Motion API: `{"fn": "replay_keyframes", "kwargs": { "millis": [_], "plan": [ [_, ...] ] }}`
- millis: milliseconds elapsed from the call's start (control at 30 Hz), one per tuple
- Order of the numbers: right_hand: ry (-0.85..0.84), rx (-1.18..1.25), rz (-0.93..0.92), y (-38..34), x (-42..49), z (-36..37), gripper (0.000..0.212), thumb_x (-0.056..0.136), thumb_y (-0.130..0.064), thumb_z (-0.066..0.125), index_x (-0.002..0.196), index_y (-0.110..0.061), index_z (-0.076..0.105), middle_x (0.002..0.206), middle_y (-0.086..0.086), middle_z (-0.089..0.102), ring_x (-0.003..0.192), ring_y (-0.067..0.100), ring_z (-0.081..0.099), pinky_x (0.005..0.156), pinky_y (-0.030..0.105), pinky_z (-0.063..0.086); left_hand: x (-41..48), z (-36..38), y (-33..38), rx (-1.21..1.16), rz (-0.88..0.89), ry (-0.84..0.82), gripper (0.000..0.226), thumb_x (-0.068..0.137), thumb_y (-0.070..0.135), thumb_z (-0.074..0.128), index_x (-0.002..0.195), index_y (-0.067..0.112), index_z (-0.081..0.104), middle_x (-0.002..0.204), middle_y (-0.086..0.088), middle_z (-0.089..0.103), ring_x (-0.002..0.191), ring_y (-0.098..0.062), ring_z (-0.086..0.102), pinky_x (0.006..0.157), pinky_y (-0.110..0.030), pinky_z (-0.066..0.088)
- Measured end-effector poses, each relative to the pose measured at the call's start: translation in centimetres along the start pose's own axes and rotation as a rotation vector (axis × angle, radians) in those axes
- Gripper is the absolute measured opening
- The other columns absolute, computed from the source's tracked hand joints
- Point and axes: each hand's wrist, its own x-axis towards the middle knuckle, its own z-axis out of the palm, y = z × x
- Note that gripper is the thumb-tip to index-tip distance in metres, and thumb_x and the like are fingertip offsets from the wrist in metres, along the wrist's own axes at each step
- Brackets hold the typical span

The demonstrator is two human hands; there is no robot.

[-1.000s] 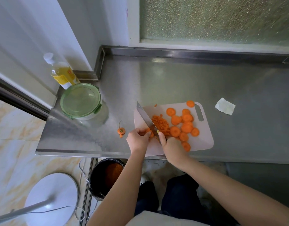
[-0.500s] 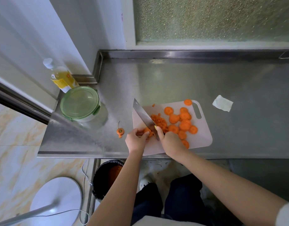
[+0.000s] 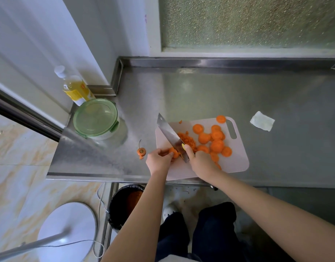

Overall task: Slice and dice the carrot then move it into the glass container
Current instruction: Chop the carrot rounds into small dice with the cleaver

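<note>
The left hand (image 3: 159,161) pinches a carrot piece (image 3: 174,152) steady on the cutting board (image 3: 236,163), fingers curled clear of the knife (image 3: 170,136) the right hand (image 3: 201,161) grips. The lidded glass container (image 3: 98,120) waits well apart on the worktop (image 3: 276,95).

Orange carrot slices (image 3: 212,138); pale pink cutting board (image 3: 236,159); green lid (image 3: 95,116).

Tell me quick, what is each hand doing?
Left hand: holds a carrot piece.
Right hand: grips the knife.
</note>
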Motion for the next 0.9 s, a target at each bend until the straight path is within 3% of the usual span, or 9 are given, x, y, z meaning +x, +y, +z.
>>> {"fn": "replay_keyframes", "kwargs": {
  "millis": [233, 333, 433, 533, 633, 700, 767, 833, 900],
  "plan": [
    [-0.003, 0.035, 0.023, -0.4, -1.2, -0.8, 0.067, 0.1, -0.05, 0.02, 0.057, -0.008, 0.049, 0.057, 0.004, 0.048, 0.057, 0.019, 0.045, 0.047, 0.029, 0.024, 0.0, 0.0, 0.0, 0.016, -0.007, 0.001, 0.022, 0.082, 0.014, 0.07, 0.105, 0.013, 0.07, 0.103, -0.004, 0.069, 0.086, -0.012, 0.057, 0.077, -0.02, 0.044],
    [-0.1, -0.019, 0.041, -0.6, -1.7, -1.1, 0.06, 0.102, -0.045, 0.018, 0.097, -0.005, 0.063, 0.07, 0.003, 0.047, 0.056, 0.013, 0.037, 0.049, 0.028, 0.02, 0.1, 0.0, 0.0, 0.018, -0.004, -0.001, 0.022, 0.082, 0.014, 0.07, 0.104, 0.013, 0.07, 0.104, -0.004, 0.069, 0.088, -0.014, 0.058, 0.079, -0.021, 0.045],
    [-0.139, 0.028, 0.082, -0.6, -2.0, -1.5, 0.062, 0.1, -0.049, 0.021, 0.118, 0.002, 0.053, 0.081, 0.005, 0.042, 0.058, 0.011, 0.033, 0.05, 0.02, 0.021, 0.0, 0.1, 0.0, 0.019, -0.005, 0.001, 0.022, 0.082, 0.014, 0.07, 0.104, 0.013, 0.07, 0.103, -0.004, 0.069, 0.087, -0.013, 0.058, 0.078, -0.021, 0.044],
    [-0.098, 0.013, 0.076, -0.1, -2.0, -1.1, 0.059, 0.099, -0.052, 0.023, 0.101, -0.004, 0.056, 0.078, 0.005, 0.045, 0.073, 0.022, 0.044, 0.051, 0.018, 0.024, 0.0, 0.0, -0.1, 0.017, -0.002, 0.001, 0.022, 0.082, 0.013, 0.07, 0.104, 0.013, 0.07, 0.102, -0.004, 0.07, 0.089, -0.015, 0.061, 0.076, -0.02, 0.043],
    [-0.045, -0.094, 0.029, 0.5, -2.0, -0.4, 0.063, 0.101, -0.048, 0.019, 0.068, -0.005, 0.052, 0.059, 0.004, 0.044, 0.063, 0.022, 0.047, 0.045, 0.02, 0.023, 0.0, -0.1, -0.1, 0.007, -0.002, -0.003, 0.021, 0.083, 0.013, 0.069, 0.104, 0.013, 0.07, 0.1, -0.002, 0.069, 0.089, -0.015, 0.062, 0.074, -0.019, 0.044],
    [-0.055, -0.085, 0.037, 0.6, -2.2, -0.3, 0.06, 0.102, -0.046, 0.018, 0.061, -0.009, 0.042, 0.059, 0.004, 0.042, 0.069, 0.024, 0.05, 0.048, 0.022, 0.029, 0.0, -0.1, -0.2, 0.001, 0.0, -0.005, 0.02, 0.082, 0.013, 0.069, 0.103, 0.012, 0.07, 0.099, -0.003, 0.07, 0.09, -0.016, 0.063, 0.074, -0.02, 0.045],
    [-0.108, -0.047, 0.102, 0.2, -2.6, -0.6, 0.052, 0.102, -0.044, 0.021, 0.086, -0.008, 0.055, 0.073, 0.009, 0.05, 0.077, 0.023, 0.048, 0.058, 0.027, 0.035, 0.1, -0.1, -0.1, -0.008, -0.003, -0.011, 0.019, 0.082, 0.012, 0.07, 0.101, 0.012, 0.071, 0.099, -0.004, 0.071, 0.091, -0.019, 0.065, 0.075, -0.021, 0.047],
    [-0.093, -0.022, 0.139, -0.2, -2.6, -0.6, 0.041, 0.104, -0.029, 0.024, 0.138, -0.011, 0.04, 0.095, 0.013, 0.057, 0.079, 0.021, 0.045, 0.051, 0.022, 0.03, 0.2, -0.1, -0.1, -0.012, -0.01, -0.02, 0.02, 0.082, 0.011, 0.07, 0.102, 0.011, 0.071, 0.099, -0.005, 0.07, 0.09, -0.019, 0.065, 0.074, -0.021, 0.047],
    [-0.083, -0.03, 0.12, -0.3, -2.2, -0.5, 0.045, 0.104, -0.034, 0.024, 0.135, -0.008, 0.044, 0.094, 0.014, 0.06, 0.081, 0.024, 0.054, 0.047, 0.021, 0.026, 0.3, -0.2, 0.0, -0.012, -0.017, -0.028, 0.02, 0.082, 0.011, 0.07, 0.102, 0.011, 0.07, 0.099, -0.004, 0.07, 0.088, -0.017, 0.065, 0.071, -0.019, 0.046]
  ]
}}
